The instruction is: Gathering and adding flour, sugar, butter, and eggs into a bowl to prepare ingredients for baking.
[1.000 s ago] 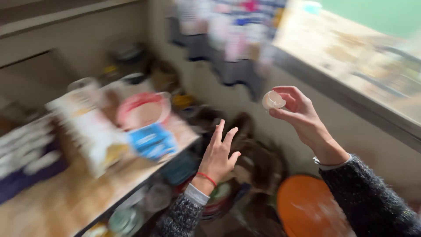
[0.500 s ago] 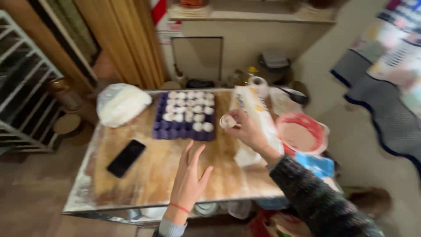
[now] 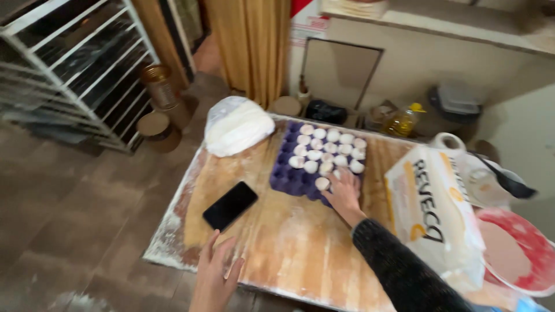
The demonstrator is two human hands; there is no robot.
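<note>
Far left: a metal rack [image 3: 69, 63], tins [image 3: 159, 86] on the floor beside it. On the floured wooden table [image 3: 289, 248], a bagged white lump of dough [image 3: 237, 124] at the back left corner, a black phone [image 3: 230, 205] lying flat nearer the front. Left hand [image 3: 215, 277] open, fingers spread, hovering at the table's front edge, holding nothing. Further right, a purple egg tray [image 3: 289, 176], mostly filled with white eggs [image 3: 326, 151]. Right hand [image 3: 344, 190] now down on the tray's near right corner, fingers curled over an egg [image 3: 322, 184]; half a second ago lifted above the tray with an egg pinched. Likely an egg being set into or picked from its cup. Rightmost: a white flour sack [image 3: 430, 216], a red bowl [image 3: 520, 254].
</note>
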